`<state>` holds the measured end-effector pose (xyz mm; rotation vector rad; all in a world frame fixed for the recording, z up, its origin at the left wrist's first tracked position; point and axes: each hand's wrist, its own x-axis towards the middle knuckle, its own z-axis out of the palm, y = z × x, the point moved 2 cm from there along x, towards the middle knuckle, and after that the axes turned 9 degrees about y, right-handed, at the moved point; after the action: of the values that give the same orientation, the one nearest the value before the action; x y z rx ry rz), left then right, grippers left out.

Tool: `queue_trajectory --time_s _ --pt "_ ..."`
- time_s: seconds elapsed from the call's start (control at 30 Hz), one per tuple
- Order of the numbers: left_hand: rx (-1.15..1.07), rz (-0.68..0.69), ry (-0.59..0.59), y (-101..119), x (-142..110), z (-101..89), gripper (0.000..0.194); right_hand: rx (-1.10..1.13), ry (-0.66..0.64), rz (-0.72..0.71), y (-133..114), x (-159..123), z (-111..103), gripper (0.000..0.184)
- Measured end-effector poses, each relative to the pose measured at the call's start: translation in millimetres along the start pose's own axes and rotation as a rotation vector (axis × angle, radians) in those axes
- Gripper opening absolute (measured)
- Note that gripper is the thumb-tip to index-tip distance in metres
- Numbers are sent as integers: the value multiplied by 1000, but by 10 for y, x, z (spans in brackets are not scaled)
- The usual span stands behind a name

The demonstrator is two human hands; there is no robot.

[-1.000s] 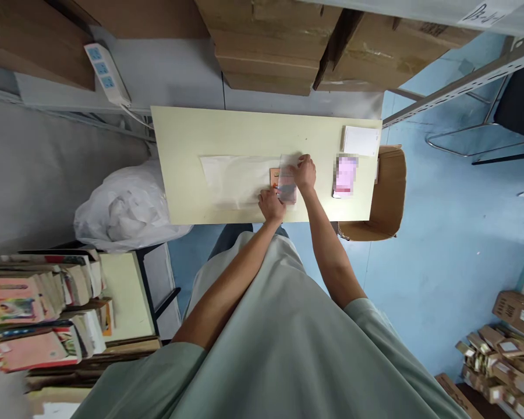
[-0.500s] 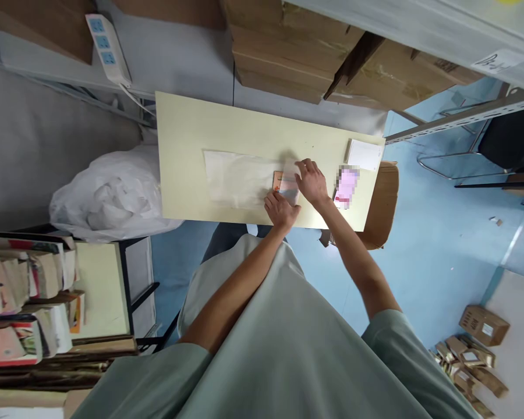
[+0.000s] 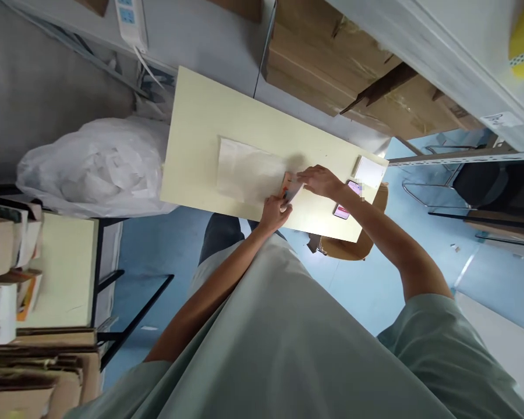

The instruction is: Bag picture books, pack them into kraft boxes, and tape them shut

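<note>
A long whitish, partly see-through sheet (image 3: 247,169) lies on the pale yellow table. Over its right end is a small orange book or card (image 3: 285,186), partly covered by a folded flap of the sheet. My left hand (image 3: 275,214) holds the near edge of the orange piece, fingers curled and thumb against it. At the far right corner, my right hand (image 3: 321,179) has its fingertips pinched on the flap. Exactly how the fingers meet the layers is too small to tell.
To the right lie a phone (image 3: 348,201) and a white stack of cards or paper (image 3: 369,173). A cardboard box (image 3: 347,249) stands below the table's right end. On the left is a stuffed white plastic bag (image 3: 100,169). Large cartons (image 3: 314,58) sit beyond the table.
The view has turned and tilted. The orange piece and flap are now angled, with the flap lifted more. My right hand has closed onto the flap; my left stays at the near edge.
</note>
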<state>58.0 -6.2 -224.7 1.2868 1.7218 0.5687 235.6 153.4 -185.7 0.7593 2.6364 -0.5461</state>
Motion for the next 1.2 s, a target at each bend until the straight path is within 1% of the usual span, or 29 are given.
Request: queue_trajectory --time_s 0.1,0.2,0.3,0.37,0.47,0.53,0.63,0.67,0.7,0.77,0.83,0.9,0.97,1.0,1.07,1.1,1.13,1.17,1.2 --pt "-78 -5 41 -76 -133 -69 23 22 -41 35 37 111 -187 38" --pt "-173 -83 91 -164 -258 -131 26 100 -64 119 47 267 -336 42" --pt "-252 -186 173 -243 -321 -183 19 224 -77 206 31 431 -431 47" --pt "-291 -238 224 -280 -325 -212 15 321 -86 257 16 525 -459 47" --pt "-347 -309 286 -322 -301 -256 18 462 -75 332 -5 643 -445 44" --pt "-362 -372 320 -359 -279 -290 19 520 -41 389 -19 716 -400 42" --pt "-337 -468 350 -447 -239 -347 13 522 28 445 -66 830 -298 36" --pt "-318 -495 349 -485 -223 -365 8 500 53 448 -93 868 -264 33" --pt "-302 -519 336 -525 -206 -381 8 466 76 446 -123 903 -232 30" --pt "-284 -557 282 -603 -170 -406 27 367 107 458 -191 954 -177 25" --pt "-278 -573 208 -666 -144 -434 42 276 111 514 -253 971 -139 24" --pt "-227 -553 150 -702 -132 -481 48 238 109 590 -304 959 -114 23" --pt "-92 -521 134 -717 -134 -558 47 255 114 649 -342 938 -96 22" --pt "-9 -507 150 -718 -132 -607 44 270 119 672 -356 931 -86 22" --pt "123 -435 230 -704 -99 -713 32 298 129 717 -377 928 -58 21" --pt "154 -356 277 -686 -58 -762 26 309 136 737 -387 933 -39 21" --pt "161 -247 310 -661 2 -803 24 317 149 754 -399 938 -17 23" --pt "153 -123 320 -633 79 -833 30 321 175 768 -416 942 6 26" --pt "139 -2 305 -607 169 -853 38 325 216 778 -438 940 32 30"
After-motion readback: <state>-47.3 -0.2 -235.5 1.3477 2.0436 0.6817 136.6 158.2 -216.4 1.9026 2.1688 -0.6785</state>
